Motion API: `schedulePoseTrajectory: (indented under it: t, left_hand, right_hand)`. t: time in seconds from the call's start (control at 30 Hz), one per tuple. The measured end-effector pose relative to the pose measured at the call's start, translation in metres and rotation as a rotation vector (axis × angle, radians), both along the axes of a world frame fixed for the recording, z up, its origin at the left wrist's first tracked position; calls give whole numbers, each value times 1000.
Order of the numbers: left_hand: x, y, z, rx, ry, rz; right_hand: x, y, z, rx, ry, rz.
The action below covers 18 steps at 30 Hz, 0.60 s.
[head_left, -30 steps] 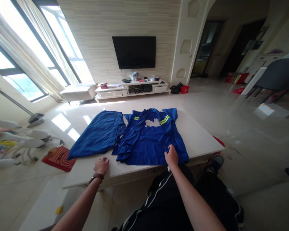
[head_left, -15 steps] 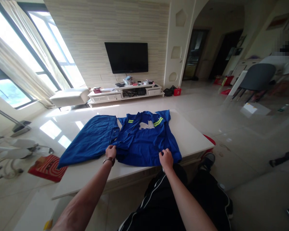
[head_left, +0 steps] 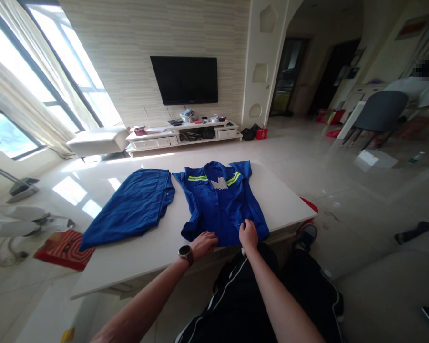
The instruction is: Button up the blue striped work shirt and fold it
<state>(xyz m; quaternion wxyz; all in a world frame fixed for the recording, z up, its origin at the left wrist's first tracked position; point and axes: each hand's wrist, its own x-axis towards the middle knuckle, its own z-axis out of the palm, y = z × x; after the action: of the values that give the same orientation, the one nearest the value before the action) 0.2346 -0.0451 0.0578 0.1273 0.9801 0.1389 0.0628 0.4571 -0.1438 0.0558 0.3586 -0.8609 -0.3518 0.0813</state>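
A blue short-sleeved work shirt [head_left: 216,214] lies spread on the white table, collar away from me, with yellow-green stripes across the chest and a pale lining patch showing at the neck. My left hand [head_left: 204,245], with a watch on its wrist, is closed on the front panel at the hem near the middle. My right hand [head_left: 249,234] pinches the other front panel by the lower right edge. Both hands' fingertips are partly hidden. To the left lies another blue garment [head_left: 130,205], folded and apart from the shirt.
The white table [head_left: 282,200] stands before my knees. A red patterned bag [head_left: 62,250] is on the floor at left. Across the room are a low TV cabinet [head_left: 157,141] and a television [head_left: 186,80]. A person sits by a grey chair [head_left: 384,110] at right.
My left hand has moved right along the hem, carrying the shirt's left front panel toward the middle. That panel now lies flatter, its stripe fully visible. My right hand has barely shifted.
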Motion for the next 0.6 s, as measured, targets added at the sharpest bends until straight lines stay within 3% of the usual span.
schedulePoseTrajectory:
  t: [0.17, 0.27, 0.33, 0.5, 0.53, 0.6]
  left_hand:
    - [-29, 28, -9, -62, -191, 570]
    - [-59, 53, -9, -248, -235, 891]
    - [-82, 67, -11, -372, -252, 1020]
    - [-127, 73, -17, -423, -285, 1205]
    - [-130, 69, -17, -402, -297, 1179]
    - [-134, 60, -16, -325, -255, 1005]
  right_hand:
    - [2, 7, -4, 71, -10, 42]
    - [-1, 13, -6, 99, -3, 65]
    - [-2, 15, -8, 112, 4, 72]
    - [-1, 15, -11, 111, 18, 77]
    - [-1, 14, -11, 107, 19, 78]
    - [-1, 13, -11, 101, 23, 77]
